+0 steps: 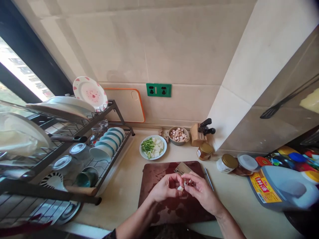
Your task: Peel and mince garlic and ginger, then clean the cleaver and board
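Observation:
Over a wet, dark red-brown cutting board [171, 212], my left hand [167, 188] and my right hand [200, 193] meet fingertip to fingertip. Between them is a small white garlic clove [180, 188], partly hidden by the fingers, with bits of skin by the right fingertips. Both hands are closed in a pinch. Behind the hands, a cleaver's blade [183, 168] lies on the board; its handle is hidden. Past the board stand a white plate [144, 154] of cut green and white vegetables and a bowl [179, 143] of garlic cloves.
On the left is a dish rack [117, 144] with plates, bowls and jars. A knife block [196, 136] stands by the wall, near a gold-lidded jar [204, 151]. A thin metal tool [208, 179] lies right of the board. More jars and a large jug [281, 187] fill the right side.

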### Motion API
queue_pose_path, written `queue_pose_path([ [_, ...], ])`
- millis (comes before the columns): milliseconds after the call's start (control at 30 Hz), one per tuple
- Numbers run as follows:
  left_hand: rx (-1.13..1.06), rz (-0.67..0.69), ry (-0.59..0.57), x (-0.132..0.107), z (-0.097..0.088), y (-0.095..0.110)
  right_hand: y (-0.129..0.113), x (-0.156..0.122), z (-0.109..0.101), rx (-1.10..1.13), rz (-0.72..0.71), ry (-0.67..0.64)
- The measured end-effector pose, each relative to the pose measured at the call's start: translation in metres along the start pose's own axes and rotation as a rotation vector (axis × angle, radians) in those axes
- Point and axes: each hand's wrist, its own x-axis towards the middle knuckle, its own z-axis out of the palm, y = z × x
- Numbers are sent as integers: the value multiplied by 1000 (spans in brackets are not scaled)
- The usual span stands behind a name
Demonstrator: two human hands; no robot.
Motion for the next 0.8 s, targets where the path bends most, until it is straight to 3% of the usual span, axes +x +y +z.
queue_pose_path([
  [133, -83, -69, -52, -2, -9, -12, 15, 7, 0, -1, 20, 57],
  [233, -33, -82, -74, 0, -20, -17, 35, 11, -2, 312, 120, 248],
  [300, 118, -21, -2, 15, -32, -13, 43, 11, -5, 548, 177, 336],
  [367, 434, 105, 171, 44, -49, -1, 45, 10, -9, 688, 217, 364],
  [433, 890, 239, 422, 85, -69, 17, 44, 7, -12, 761, 247, 372],
  [467, 964, 260, 480, 108, -78, 27, 42, 6, -13, 783, 256, 378],
  [567, 1076, 298, 549, 169, -100, 54, 36, 0, -13, 805, 263, 397],
  [633, 1120, 307, 553, 196, -107, 67, 32, -5, -14, 796, 253, 405],
  [800, 1139, 316, 549, 221, -101, 80, 19, -24, -21, 780, 215, 429],
])
